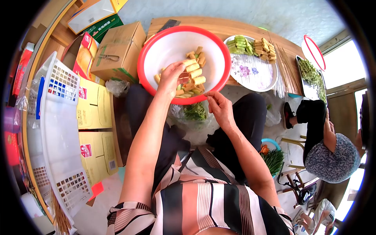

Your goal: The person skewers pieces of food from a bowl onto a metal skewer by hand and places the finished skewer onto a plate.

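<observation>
Over a white basin with a red rim (143, 51), my left hand (172, 80) is closed around a few tan rolled pieces that look like tofu-skin rolls (194, 73). More rolls (199, 56) lie inside the basin, with some green pieces near its front wall. At the front right of the rim, my right hand (220, 107) pinches the end of a thin skewer (205, 91), which points toward the rolls in my left hand. How far the skewer enters the rolls is hidden.
A floral plate (250, 74) holds filled skewers of green pieces (239, 45) and rolls (264, 50). Loose skewers (288, 66) lie beside it, near a tray of greens (312, 76). Cartons (117, 51) and a white plastic basket (62, 129) stand left. Another person (333, 156) sits right.
</observation>
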### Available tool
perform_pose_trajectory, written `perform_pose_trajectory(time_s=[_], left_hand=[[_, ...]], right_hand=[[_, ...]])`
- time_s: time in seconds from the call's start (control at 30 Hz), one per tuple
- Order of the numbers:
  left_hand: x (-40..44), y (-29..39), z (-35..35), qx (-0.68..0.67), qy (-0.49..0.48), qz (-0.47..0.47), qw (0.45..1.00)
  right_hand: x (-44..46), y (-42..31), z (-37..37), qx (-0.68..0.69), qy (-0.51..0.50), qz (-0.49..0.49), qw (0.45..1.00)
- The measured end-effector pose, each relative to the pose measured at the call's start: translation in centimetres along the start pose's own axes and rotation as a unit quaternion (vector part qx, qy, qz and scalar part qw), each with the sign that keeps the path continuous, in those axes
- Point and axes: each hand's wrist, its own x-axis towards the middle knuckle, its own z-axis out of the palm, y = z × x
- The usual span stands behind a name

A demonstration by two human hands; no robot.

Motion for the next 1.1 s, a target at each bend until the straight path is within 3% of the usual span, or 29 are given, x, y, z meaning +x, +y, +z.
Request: perform_pose_trajectory(time_s=[0.17,0.23,0.43,0.83,1.1], left_hand=[[-0.2,0.1,-0.7,-0.026,0.000,0.009,1.000],[-0.6,0.6,-0.2,-0.006,0.002,-0.006,1.000],[-1.6,2.0,0.9,0.022,-0.008,-0.008,1.000],[-1.4,2.2,2.6,0.077,-0.032,-0.012,0.996],[-0.9,2.2,3.3,0.125,-0.035,-0.007,0.991]], right_hand=[[1.0,-1.9,-2.9,0.023,-0.020,0.011,0.999],[1.7,-4.8,-5.6,-0.037,-0.048,0.010,0.998],[5.7,-2.8,-12.6,-0.049,0.047,-0.004,0.998],[15.6,7.0,-24.6,-0.139,0.269,0.076,0.950],[21.5,10.2,-28.0,-0.201,0.316,0.091,0.923]])
